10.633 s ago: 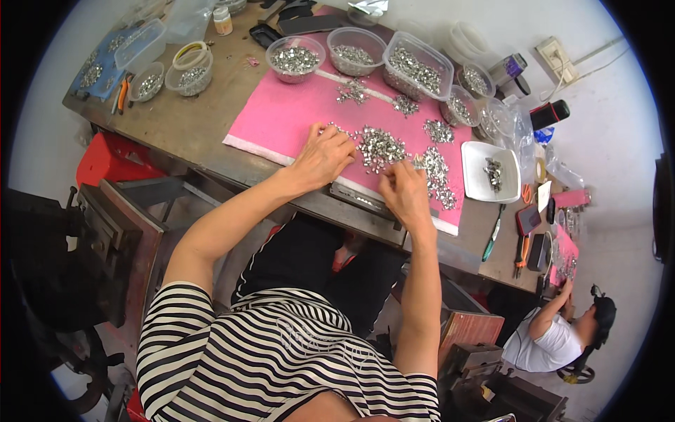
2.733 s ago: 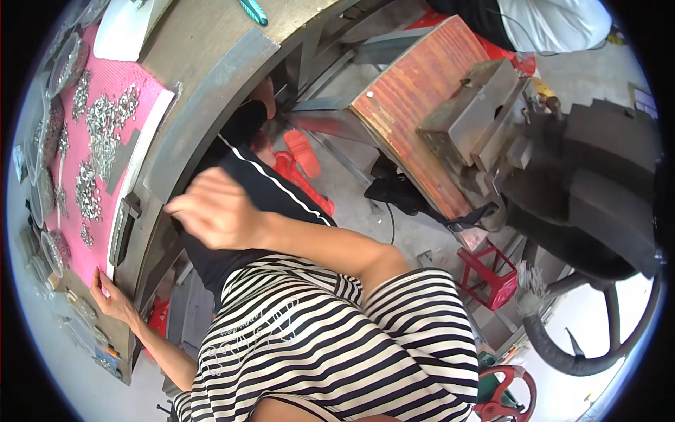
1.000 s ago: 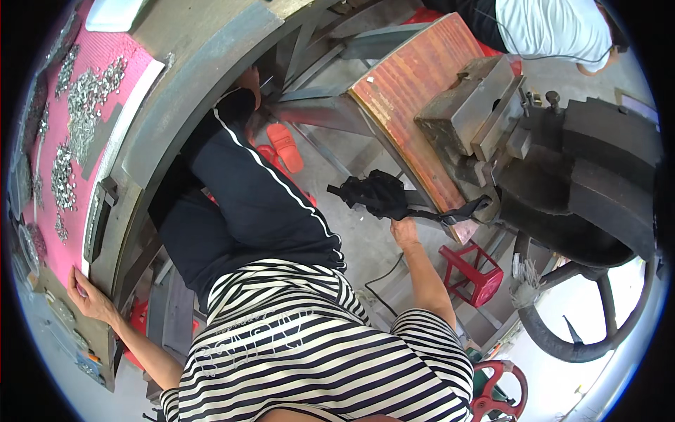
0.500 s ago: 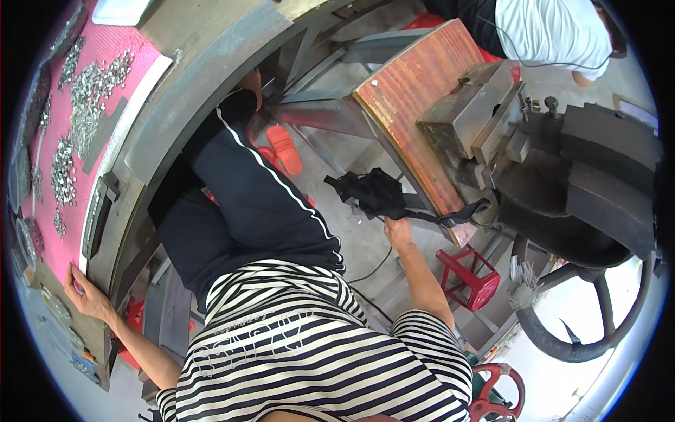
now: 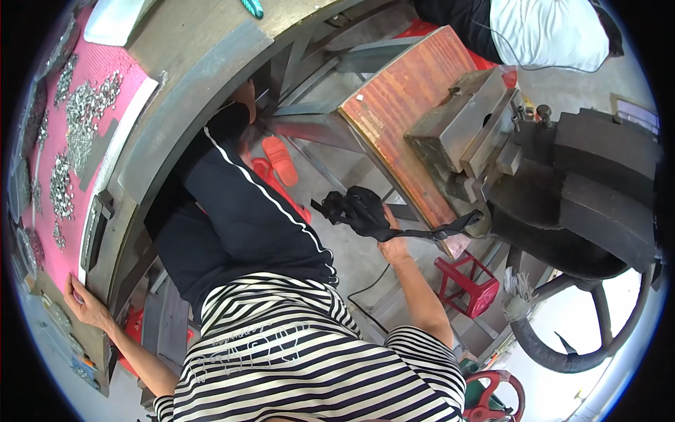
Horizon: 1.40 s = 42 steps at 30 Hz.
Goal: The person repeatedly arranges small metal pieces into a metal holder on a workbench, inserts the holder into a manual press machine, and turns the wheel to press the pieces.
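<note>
My right hand [image 5: 395, 245] is closed on a bunched black fabric bundle with a strap [image 5: 360, 212], held in the air between my legs and the wooden-topped stand. Its strap stretches right to the machine's dark metal end, where a buckle or clip shows. Whether it is a bag I cannot tell. At the near left, my left hand [image 5: 87, 307] rests on the edge of the workbench, with loosely bent fingers apart and nothing visible in them. Beside it lies a pink mat [image 5: 60, 257] bearing heaps of small shiny metal pieces [image 5: 84, 126].
A heavy machine with a large handwheel [image 5: 605, 309] stands at the right, next to a wooden-topped stand [image 5: 394, 105] carrying a metal block. A red stool [image 5: 470, 285] and red slippers [image 5: 280, 160] are on the floor. Another person [image 5: 548, 32] is at the far right.
My right hand has shifted up against the bundle, its fingers now showing beside it. The bundle sits slightly lower. A teal object has come into view at the top; my left hand stays put.
</note>
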{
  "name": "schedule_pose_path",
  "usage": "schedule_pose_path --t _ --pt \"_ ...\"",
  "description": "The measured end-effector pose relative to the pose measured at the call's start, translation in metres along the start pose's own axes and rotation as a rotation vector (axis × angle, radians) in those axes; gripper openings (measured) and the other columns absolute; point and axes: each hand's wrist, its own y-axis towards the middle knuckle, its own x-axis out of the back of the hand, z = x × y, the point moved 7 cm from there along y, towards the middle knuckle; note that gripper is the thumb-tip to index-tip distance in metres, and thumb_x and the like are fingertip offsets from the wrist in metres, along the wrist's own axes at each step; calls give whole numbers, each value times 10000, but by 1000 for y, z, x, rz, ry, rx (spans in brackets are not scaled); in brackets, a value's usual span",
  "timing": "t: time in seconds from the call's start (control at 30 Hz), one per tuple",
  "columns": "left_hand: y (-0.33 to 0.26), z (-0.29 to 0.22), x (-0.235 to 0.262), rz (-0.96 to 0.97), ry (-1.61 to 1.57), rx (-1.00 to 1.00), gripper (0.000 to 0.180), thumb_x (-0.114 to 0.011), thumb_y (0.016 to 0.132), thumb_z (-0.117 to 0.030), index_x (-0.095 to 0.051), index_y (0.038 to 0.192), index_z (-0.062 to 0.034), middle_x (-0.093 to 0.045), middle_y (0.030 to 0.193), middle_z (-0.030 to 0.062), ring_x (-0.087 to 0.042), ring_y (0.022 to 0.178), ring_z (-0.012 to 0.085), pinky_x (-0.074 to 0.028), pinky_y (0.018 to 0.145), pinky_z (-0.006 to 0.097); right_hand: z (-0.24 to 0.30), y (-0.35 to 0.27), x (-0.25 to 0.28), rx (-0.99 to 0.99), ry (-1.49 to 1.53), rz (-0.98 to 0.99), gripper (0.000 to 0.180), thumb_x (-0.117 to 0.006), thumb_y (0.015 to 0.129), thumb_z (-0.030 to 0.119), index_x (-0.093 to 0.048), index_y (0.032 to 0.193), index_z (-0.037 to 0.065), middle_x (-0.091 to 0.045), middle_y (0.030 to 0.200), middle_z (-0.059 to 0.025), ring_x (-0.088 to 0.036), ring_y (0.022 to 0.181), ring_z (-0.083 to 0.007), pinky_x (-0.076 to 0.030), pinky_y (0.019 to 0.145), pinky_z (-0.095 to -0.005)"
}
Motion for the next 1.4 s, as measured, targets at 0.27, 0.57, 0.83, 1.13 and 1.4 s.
schedule_pose_path --t 0.27,0.57,0.83,1.13,1.4 --pt "0 5 1 -16 -10 45 256 -641 1018 -169 -718 1201 -7 -713 1156 74 -635 1078 171 -465 997 317 4 0 -6 -47 37 -85 512 -628 784 -30 -627 1294 11 -603 1321 -251 -592 1196 -430 -519 957 -482" --pt "2 -1 2 -18 -9 23 252 -645 1016 -177 -721 1195 -16 -717 1152 76 -635 1072 168 -461 1003 310 -31 -2 -34 -843 489 -213 312 -545 1003 221 -622 922 -71 -653 886 -245 -631 840 -408 -483 771 -473" --pt "1 -6 5 -33 -10 22 246 -651 1013 -166 -717 1182 -1 -714 1140 83 -630 1057 164 -458 998 304 -41 -6 -65 -1111 1583 -441 231 -518 1049 190 -563 1233 58 -660 1248 -107 -655 1101 -290 -514 974 -448" --pt "-3 -12 -1 -48 -94 41 217 -664 1000 -128 -726 1162 3 -700 1080 69 -623 989 139 -470 949 279 -5 15 -48 -1027 1959 -368 414 -467 1043 206 -479 1413 21 -569 1429 -184 -563 1306 -380 -380 1162 -524" --pt "-2 -16 0 -49 -95 22 212 -657 1001 -115 -727 1162 4 -700 1075 65 -626 976 136 -469 945 276 -16 7 -47 -1161 1915 -413 438 -484 1020 201 -492 1415 12 -564 1444 -178 -547 1330 -364 -383 1172 -486"
